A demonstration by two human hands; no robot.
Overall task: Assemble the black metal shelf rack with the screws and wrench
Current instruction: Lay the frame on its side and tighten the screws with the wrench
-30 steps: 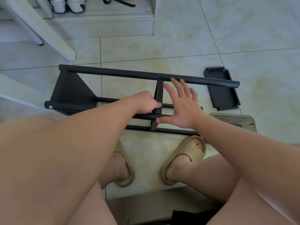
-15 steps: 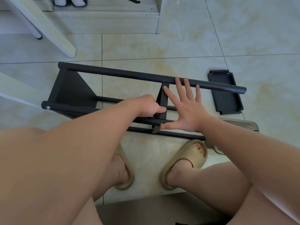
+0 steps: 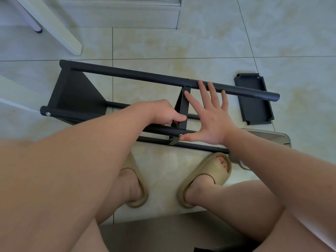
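Note:
The black metal rack (image 3: 138,77) lies on its side on the tiled floor, its long tubes running left to right. One shelf panel (image 3: 76,95) is fixed at its left end and a narrow middle panel (image 3: 183,108) stands between the tubes. My left hand (image 3: 163,113) grips the lower edge of the middle panel, fingers curled round it. My right hand (image 3: 211,119) is spread flat, fingers straight over the far tube, thumb tip touching a silver screw (image 3: 180,135) in the near tube. A second screw head (image 3: 48,114) shows at the near tube's left end. No wrench is visible.
A loose black shelf panel (image 3: 253,100) lies on the floor to the right of the rack. White furniture legs (image 3: 54,28) stand at the back left. My feet in beige slippers (image 3: 205,177) rest just in front of the rack, beside a grey object (image 3: 269,137).
The view has shifted so the rack sits lower and nearer. My right hand's fingers have spread wider over the far tube. My left hand keeps its grip on the middle panel.

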